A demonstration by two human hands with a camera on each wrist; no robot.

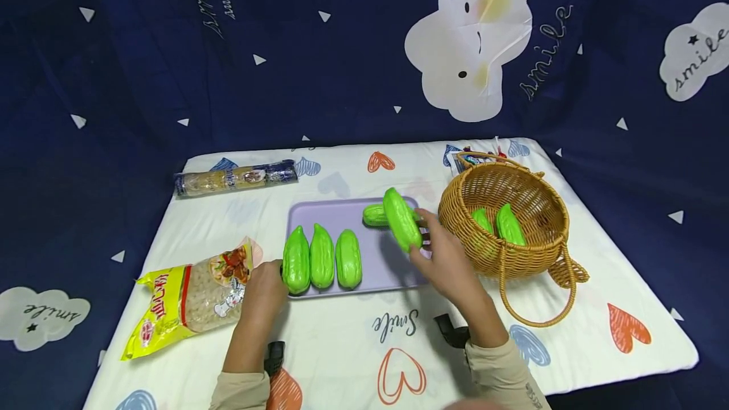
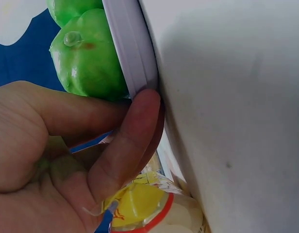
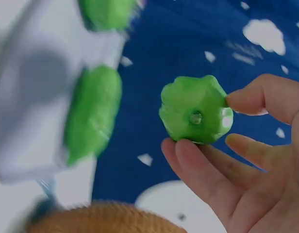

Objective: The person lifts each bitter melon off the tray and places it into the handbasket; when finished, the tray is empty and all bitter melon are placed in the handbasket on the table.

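My right hand (image 1: 447,258) holds a green ridged bitter melon (image 1: 402,219) above the right part of a lilac tray (image 1: 373,261). In the right wrist view, the thumb and fingers grip the melon's sides, its stem end facing the camera. My left hand (image 1: 264,290) is at the tray's left edge; in the left wrist view its thumb and finger (image 2: 135,131) pinch the rim. Three bitter melons (image 1: 322,257) stand side by side on the tray's left half. Another bitter melon (image 1: 374,215) lies crosswise at the back right, partly hidden behind the held one.
A wicker basket (image 1: 475,252) with two green bitter melons (image 1: 509,225) inside stands right of the tray, its handle (image 1: 564,318) hanging forward. Left lies a yellow-ended food bag (image 1: 196,296); a long clear packet (image 1: 236,178) lies at back left. Small colourful packets (image 1: 469,158) sit behind the basket.
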